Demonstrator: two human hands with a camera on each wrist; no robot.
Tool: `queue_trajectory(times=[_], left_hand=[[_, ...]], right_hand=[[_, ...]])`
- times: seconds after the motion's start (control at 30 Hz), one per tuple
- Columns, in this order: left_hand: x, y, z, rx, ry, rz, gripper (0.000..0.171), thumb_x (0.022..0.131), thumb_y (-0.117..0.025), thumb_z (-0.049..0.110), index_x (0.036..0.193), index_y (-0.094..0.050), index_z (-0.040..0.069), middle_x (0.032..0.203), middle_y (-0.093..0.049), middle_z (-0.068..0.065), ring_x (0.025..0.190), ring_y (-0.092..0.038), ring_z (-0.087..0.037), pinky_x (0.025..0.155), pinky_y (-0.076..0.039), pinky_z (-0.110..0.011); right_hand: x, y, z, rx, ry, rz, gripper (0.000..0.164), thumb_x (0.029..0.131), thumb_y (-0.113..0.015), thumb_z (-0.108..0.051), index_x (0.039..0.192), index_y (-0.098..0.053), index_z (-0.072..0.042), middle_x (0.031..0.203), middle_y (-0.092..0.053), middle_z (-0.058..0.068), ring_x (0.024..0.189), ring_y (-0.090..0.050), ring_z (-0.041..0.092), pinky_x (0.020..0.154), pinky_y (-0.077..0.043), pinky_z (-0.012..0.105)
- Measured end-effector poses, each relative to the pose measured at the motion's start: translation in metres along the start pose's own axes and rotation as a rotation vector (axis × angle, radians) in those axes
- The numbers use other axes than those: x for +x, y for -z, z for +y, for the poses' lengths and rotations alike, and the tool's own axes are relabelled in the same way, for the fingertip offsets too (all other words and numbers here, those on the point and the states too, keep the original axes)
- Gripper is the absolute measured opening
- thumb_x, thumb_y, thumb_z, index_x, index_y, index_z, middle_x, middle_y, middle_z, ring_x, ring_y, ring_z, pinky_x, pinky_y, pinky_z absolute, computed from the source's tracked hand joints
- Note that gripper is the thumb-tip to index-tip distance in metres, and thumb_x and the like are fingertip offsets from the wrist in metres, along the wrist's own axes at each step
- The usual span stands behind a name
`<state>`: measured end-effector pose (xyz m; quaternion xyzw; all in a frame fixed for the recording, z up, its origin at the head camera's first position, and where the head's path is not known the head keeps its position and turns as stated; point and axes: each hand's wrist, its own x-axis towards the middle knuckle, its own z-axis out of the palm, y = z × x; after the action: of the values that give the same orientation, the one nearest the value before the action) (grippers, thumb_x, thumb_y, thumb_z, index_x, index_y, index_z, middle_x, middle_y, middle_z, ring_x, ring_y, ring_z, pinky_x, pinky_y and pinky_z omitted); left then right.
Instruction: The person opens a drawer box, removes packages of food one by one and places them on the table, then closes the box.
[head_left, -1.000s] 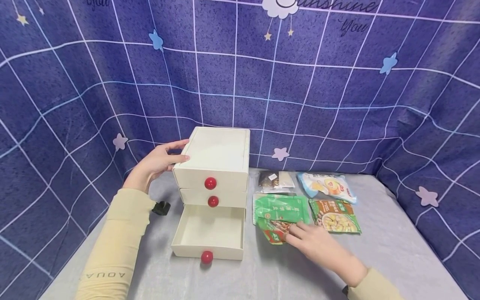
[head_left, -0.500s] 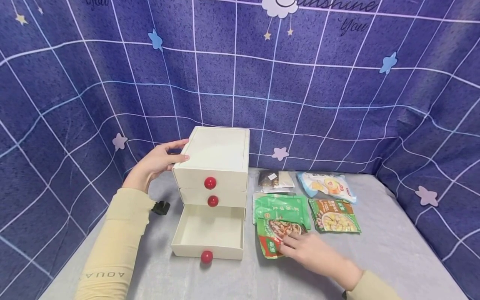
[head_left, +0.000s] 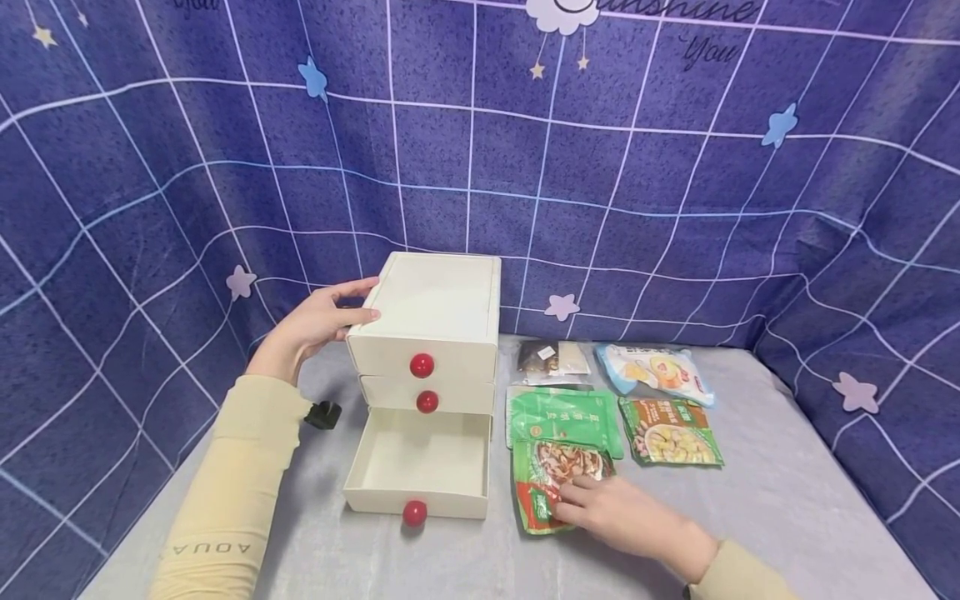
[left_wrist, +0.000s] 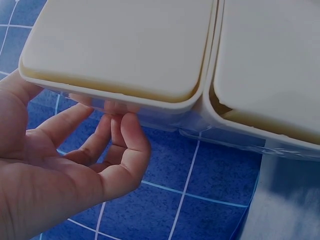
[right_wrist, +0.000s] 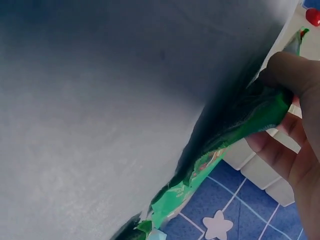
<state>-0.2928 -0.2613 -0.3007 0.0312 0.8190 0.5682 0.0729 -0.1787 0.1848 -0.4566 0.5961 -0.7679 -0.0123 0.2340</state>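
My left hand holds the left side of a white drawer cabinet. In the left wrist view its bent fingers touch the cabinet wall. To the right, my right hand pinches a green and red food pouch with a printed food picture. In the right wrist view the pouch sits between thumb and fingers, its near edge lifted. The cabinet's bottom drawer is pulled out and bare inside. The two upper drawers, each with a red knob, are closed.
Behind the held pouch lies a green pouch. A clear packet with dark contents, a blue and white bag and a brown-green pouch lie around it. A blue grid-patterned curtain surrounds the grey tabletop.
My right hand has drawn the green and red pouch toward me, off most of the green pouch behind it. The left hand and the cabinet have stayed in place.
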Motion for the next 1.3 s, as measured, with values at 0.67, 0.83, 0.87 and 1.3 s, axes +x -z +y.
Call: queue_trajectory(times=[0.67, 0.83, 0.87, 1.3], left_hand=[[0.0, -0.001, -0.002, -0.015, -0.02, 0.002, 0.072, 0.086, -0.07, 0.016, 0.148, -0.033, 0.016, 0.147, -0.03, -0.01, 0.081, -0.061, -0.008, 0.07, -0.055, -0.027], [0.0, 0.0, -0.002, -0.018, -0.018, -0.001, 0.072, 0.086, -0.07, 0.015, 0.148, -0.033, 0.016, 0.147, -0.03, -0.01, 0.081, -0.061, -0.008, 0.07, -0.055, -0.027], [0.0, 0.0, -0.002, -0.019, -0.016, -0.001, 0.072, 0.086, -0.07, 0.015, 0.148, -0.033, 0.017, 0.147, -0.029, -0.01, 0.08, -0.061, -0.008, 0.069, -0.055, -0.026], [-0.018, -0.007, 0.021, -0.036, 0.0, -0.022, 0.072, 0.087, -0.067, 0.01, 0.149, -0.03, 0.011, 0.148, -0.027, -0.014, 0.078, -0.06, -0.007, 0.068, -0.054, -0.025]], right_hand=[[-0.001, 0.002, -0.003, 0.129, -0.032, -0.148, 0.038, 0.067, -0.078, -0.027, 0.101, -0.06, -0.026, 0.094, -0.056, -0.014, 0.081, -0.052, 0.008, 0.054, -0.041, 0.022], [0.003, 0.006, -0.003, 0.128, -0.029, -0.156, 0.035, 0.069, -0.078, -0.034, 0.098, -0.059, -0.027, 0.093, -0.055, -0.014, 0.079, -0.052, 0.006, 0.053, -0.04, 0.019], [0.004, 0.007, -0.002, 0.128, -0.029, -0.154, 0.035, 0.069, -0.078, -0.034, 0.098, -0.06, -0.026, 0.093, -0.055, -0.014, 0.078, -0.052, 0.006, 0.053, -0.041, 0.019], [0.03, 0.019, -0.003, 0.063, 0.027, -0.067, 0.026, 0.071, -0.076, -0.026, 0.091, -0.059, -0.025, 0.084, -0.053, -0.013, 0.075, -0.051, 0.007, 0.053, -0.04, 0.02]])
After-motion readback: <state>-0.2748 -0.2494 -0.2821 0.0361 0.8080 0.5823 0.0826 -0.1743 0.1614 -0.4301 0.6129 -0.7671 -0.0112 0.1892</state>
